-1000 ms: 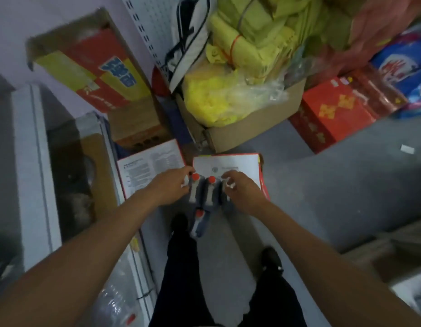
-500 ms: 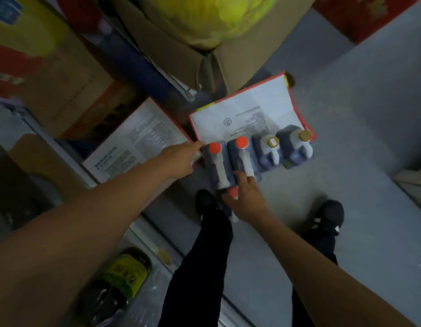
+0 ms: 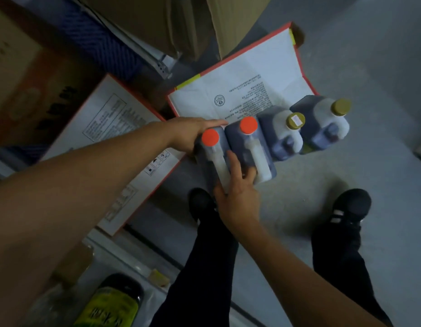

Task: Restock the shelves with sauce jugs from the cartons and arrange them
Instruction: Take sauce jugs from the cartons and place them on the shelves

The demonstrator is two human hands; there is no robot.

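Jugs: four dark sauce jugs in a tight row on the grey floor (image 3: 346,208), pretty much dead centre of the view. Two have orange caps, the left orange-cap jug (image 3: 210,149) and the right orange-cap jug (image 3: 249,138), touching each other. At about 2 o'clock from them sit two gold-cap jugs (image 3: 295,128), also side by side.
Left hand: the left hand (image 3: 190,135) lies flat against the far side of the left orange-cap jug, at its 10 o'clock, fingers straight along the top edge. Pressing, not really wrapped around.
Right hand: the right hand (image 3: 237,194) comes in from 6 o'clock, fingers spread and slightly bent over the white handles of both orange-cap jugs. Touching them; can't tell if it's properly gripping.
Cartons: an opened carton flap (image 3: 240,86) with printed text at 12 o'clock behind the jugs, another printed flap (image 3: 115,128) at 9 o'clock.
Feet: black shoes (image 3: 348,204) at 4 o'clock, legs in dark trousers.
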